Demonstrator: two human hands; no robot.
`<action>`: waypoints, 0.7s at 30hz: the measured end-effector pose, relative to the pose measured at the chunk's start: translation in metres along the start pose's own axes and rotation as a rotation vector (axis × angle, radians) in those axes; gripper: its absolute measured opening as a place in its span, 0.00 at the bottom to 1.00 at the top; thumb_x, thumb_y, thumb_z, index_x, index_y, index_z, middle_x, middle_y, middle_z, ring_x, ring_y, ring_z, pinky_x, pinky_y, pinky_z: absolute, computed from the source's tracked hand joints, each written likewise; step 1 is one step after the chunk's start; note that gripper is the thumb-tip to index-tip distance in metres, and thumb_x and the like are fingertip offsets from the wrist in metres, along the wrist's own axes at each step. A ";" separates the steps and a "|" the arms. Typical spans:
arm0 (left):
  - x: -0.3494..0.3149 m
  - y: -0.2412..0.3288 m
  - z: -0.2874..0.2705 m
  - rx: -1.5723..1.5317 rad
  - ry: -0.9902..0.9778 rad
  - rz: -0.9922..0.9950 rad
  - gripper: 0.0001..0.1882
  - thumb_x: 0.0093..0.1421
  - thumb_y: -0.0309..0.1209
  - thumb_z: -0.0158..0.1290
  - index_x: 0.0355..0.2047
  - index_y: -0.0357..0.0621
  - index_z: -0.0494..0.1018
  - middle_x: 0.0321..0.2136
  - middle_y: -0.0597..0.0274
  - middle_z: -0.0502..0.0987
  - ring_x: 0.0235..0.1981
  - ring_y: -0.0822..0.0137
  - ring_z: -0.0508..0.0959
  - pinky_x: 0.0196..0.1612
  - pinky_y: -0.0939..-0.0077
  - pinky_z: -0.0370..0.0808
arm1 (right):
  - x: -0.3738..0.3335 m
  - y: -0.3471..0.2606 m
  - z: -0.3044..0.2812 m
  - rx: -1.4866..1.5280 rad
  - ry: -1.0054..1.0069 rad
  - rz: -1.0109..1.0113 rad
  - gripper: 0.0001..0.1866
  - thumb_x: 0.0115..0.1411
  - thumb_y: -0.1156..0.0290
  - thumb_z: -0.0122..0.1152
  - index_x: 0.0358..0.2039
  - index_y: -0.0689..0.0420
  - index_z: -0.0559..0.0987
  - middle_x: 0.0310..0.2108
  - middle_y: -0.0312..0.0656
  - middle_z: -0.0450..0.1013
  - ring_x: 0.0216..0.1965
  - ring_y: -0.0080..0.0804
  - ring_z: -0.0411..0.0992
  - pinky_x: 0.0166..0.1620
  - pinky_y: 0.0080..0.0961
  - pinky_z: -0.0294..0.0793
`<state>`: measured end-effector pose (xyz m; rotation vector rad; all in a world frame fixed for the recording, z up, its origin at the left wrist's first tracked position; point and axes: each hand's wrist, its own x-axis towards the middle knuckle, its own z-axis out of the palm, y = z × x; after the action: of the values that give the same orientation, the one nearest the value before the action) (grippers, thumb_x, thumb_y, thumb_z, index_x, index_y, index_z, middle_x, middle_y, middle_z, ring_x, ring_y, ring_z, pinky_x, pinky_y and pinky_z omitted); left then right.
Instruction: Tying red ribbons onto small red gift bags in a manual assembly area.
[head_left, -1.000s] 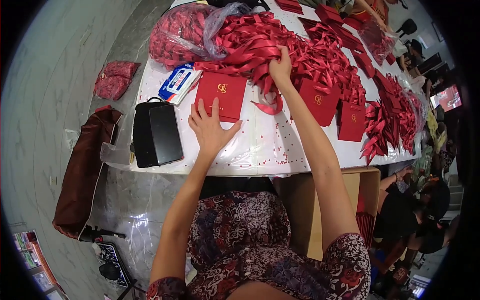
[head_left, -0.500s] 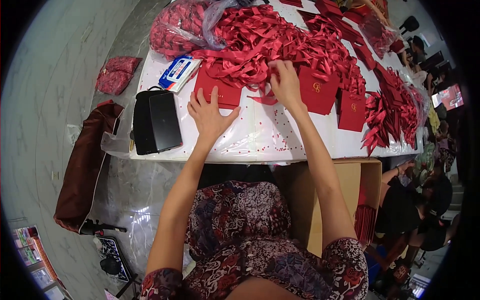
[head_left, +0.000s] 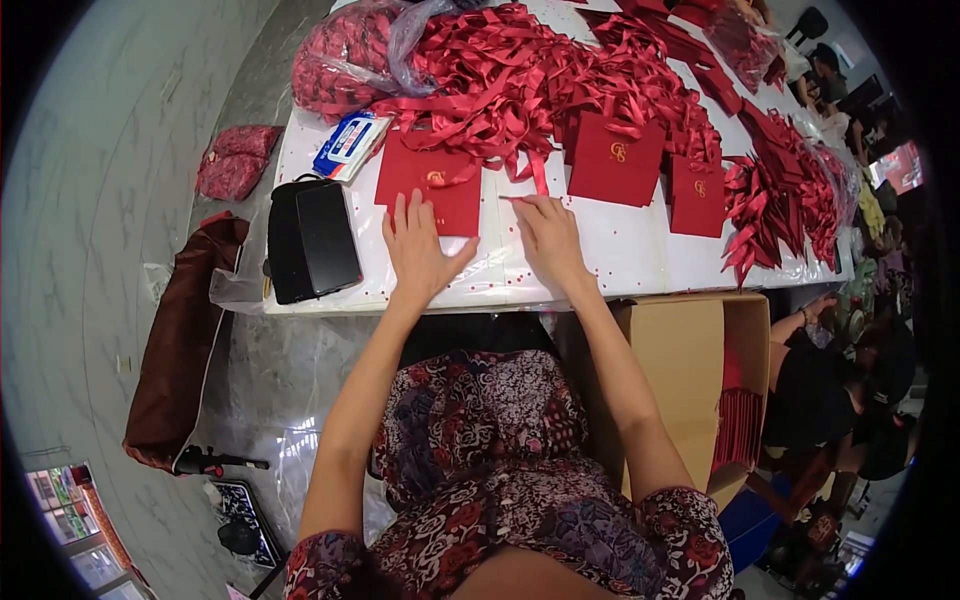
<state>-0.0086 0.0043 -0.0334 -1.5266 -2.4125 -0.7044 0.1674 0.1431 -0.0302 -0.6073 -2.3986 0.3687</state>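
Observation:
My left hand (head_left: pixel 418 250) lies with fingers stretched over the lower part of a flat red paper bag (head_left: pixel 398 170) with gold print. A strip of red ribbon crosses that bag's upper part. To its right, my right hand (head_left: pixel 550 238) is low over the white table, fingertips bent together at the end of a red ribbon (head_left: pixel 510 198); the grip is partly hidden. Beyond both hands spreads a large heap of shiny red ribbons (head_left: pixel 500 75). More red bags (head_left: pixel 615 165) with gold print, one of them smaller (head_left: pixel 696 200), lie right of my right hand.
A black phone (head_left: pixel 328 240) rests on a dark pouch at the table's left, below a blue-and-white packet (head_left: pixel 350 142). Behind is a clear plastic bag of red ribbons (head_left: pixel 335 70). An open cardboard box (head_left: pixel 675 370) with red items stands below the table edge. People sit at right.
My right hand has come out of the ribbon heap toward me and slightly left, a ribbon end at its fingertips. My left hand stays on the red bag, which appears slightly nearer.

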 end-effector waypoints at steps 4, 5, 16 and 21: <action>-0.041 0.010 -0.015 -0.034 -0.035 0.052 0.40 0.51 0.54 0.59 0.52 0.32 0.68 0.60 0.41 0.65 0.65 0.45 0.59 0.66 0.43 0.49 | -0.017 0.000 -0.023 0.013 -0.082 0.094 0.12 0.56 0.76 0.59 0.42 0.57 0.78 0.42 0.43 0.73 0.45 0.44 0.71 0.46 0.39 0.68; -0.047 0.012 -0.018 -0.027 -0.034 0.053 0.37 0.51 0.52 0.61 0.51 0.34 0.69 0.60 0.44 0.66 0.64 0.45 0.61 0.65 0.42 0.50 | -0.020 0.001 -0.027 0.005 -0.125 0.128 0.11 0.56 0.75 0.60 0.41 0.57 0.78 0.41 0.43 0.74 0.44 0.44 0.71 0.45 0.39 0.68; -0.073 0.013 -0.048 -0.233 -0.064 0.108 0.29 0.51 0.39 0.64 0.50 0.40 0.70 0.58 0.48 0.69 0.61 0.47 0.65 0.62 0.51 0.57 | -0.020 0.002 -0.021 0.058 -0.002 0.073 0.10 0.54 0.73 0.65 0.38 0.56 0.81 0.37 0.43 0.73 0.40 0.44 0.71 0.44 0.41 0.69; -0.014 -0.022 -0.134 -0.531 0.236 0.085 0.13 0.57 0.30 0.61 0.42 0.44 0.78 0.45 0.57 0.79 0.48 0.60 0.76 0.53 0.65 0.69 | -0.038 -0.011 -0.018 0.093 0.052 0.018 0.08 0.56 0.74 0.63 0.38 0.56 0.81 0.38 0.42 0.73 0.41 0.43 0.71 0.46 0.41 0.68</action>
<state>-0.0332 -0.0805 0.0702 -1.5898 -2.0682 -1.5012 0.2011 0.1164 -0.0312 -0.5899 -2.3139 0.4634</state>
